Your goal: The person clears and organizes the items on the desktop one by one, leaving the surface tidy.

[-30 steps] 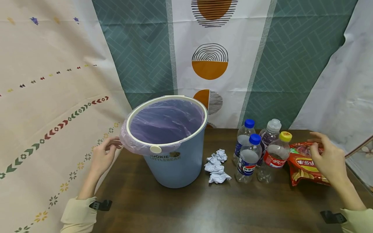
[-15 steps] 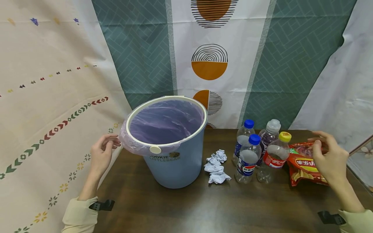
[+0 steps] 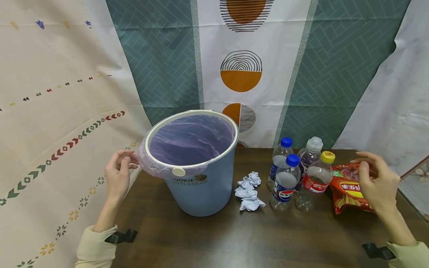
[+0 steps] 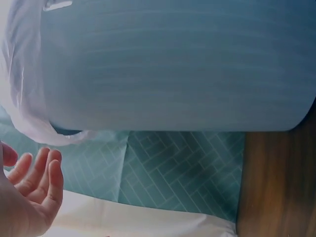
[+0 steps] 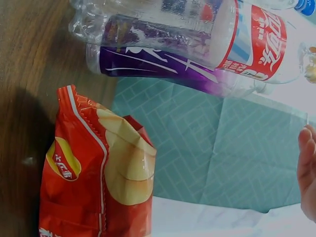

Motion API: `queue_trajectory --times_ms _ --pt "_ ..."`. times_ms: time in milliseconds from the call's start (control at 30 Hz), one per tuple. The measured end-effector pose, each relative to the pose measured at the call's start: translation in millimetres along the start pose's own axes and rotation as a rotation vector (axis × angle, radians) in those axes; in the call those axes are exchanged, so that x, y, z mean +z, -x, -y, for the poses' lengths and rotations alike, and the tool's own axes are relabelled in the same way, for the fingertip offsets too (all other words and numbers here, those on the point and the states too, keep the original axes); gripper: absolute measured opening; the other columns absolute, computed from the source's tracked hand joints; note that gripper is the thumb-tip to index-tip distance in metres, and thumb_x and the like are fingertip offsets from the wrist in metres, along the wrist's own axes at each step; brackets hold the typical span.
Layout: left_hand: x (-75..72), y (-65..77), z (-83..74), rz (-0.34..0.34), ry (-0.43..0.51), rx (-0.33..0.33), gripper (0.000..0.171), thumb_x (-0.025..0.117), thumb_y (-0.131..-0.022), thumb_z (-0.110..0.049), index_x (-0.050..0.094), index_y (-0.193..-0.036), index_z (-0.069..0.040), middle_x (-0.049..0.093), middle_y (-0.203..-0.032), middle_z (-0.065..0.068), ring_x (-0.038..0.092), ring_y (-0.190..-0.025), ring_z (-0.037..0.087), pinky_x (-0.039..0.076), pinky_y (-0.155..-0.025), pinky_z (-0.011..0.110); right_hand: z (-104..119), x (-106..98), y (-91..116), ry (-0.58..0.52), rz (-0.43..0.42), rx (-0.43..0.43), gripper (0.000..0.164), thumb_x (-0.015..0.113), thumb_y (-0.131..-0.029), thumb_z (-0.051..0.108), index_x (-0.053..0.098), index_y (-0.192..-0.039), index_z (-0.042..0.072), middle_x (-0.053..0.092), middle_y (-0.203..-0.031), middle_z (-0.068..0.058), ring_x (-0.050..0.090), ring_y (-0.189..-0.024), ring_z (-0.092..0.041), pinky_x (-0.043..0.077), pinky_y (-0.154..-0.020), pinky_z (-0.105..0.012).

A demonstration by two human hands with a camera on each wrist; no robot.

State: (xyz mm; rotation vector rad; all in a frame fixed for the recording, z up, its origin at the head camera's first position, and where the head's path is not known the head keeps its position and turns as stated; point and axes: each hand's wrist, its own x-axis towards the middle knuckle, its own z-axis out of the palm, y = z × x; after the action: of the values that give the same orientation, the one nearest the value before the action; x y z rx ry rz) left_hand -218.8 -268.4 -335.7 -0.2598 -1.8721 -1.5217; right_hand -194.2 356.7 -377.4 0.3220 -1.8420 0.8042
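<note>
Two blue-capped bottles (image 3: 286,182), a pale-capped bottle (image 3: 308,158) with a purple label and a yellow-capped bottle (image 3: 315,184) with a red label stand bunched upright on the dark wooden table (image 3: 218,245). Just left of them I see crumpled white paper (image 3: 246,193) lying in a short row. Behind them hangs a green-and-white cloth (image 3: 208,56) with orange-and-striped circles; a cream patterned cloth (image 3: 50,126) drapes the left, a pale cloth (image 3: 402,93) the right.
</note>
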Motion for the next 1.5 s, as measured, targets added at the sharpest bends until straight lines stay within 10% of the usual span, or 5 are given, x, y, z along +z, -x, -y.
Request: queue_trajectory --times_ms 667,1067,1500 --pt "8.4 -5.6 -5.0 0.048 -0.019 -0.259 0.039 0.039 -0.098 -0.026 0.055 -0.117 0.003 0.064 -0.092 -0.012 0.060 -0.084 0.006 0.051 -0.068 0.014 31.6 4.1 -6.3 -0.110 0.181 -0.143 0.029 0.057 -0.086 0.007 0.057 -0.107 -0.012 0.064 -0.099 0.014 0.052 -0.075 0.017 0.039 -0.066 0.002" --pt "6.9 -9.2 -19.1 0.133 -0.088 -0.251 0.044 0.036 -0.099 -0.032 0.054 -0.121 0.001 0.061 -0.097 -0.015 0.058 -0.090 0.003 0.049 -0.072 0.013 72.1 9.7 -18.1 -0.196 0.225 -0.253 0.042 0.057 -0.089 0.022 0.054 -0.108 -0.016 0.059 -0.104 -0.018 0.052 -0.100 0.009 0.038 -0.084 -0.001" --pt "6.5 -15.4 -21.3 0.175 -0.129 -0.207 0.042 0.043 -0.097 -0.028 0.051 -0.123 0.003 0.058 -0.099 -0.017 0.056 -0.091 -0.002 0.049 -0.072 0.011 82.3 22.8 -17.6 -0.210 0.302 -0.337 0.052 0.053 -0.090 0.036 0.055 -0.110 -0.012 0.057 -0.108 -0.022 0.050 -0.107 0.000 0.036 -0.090 -0.006"
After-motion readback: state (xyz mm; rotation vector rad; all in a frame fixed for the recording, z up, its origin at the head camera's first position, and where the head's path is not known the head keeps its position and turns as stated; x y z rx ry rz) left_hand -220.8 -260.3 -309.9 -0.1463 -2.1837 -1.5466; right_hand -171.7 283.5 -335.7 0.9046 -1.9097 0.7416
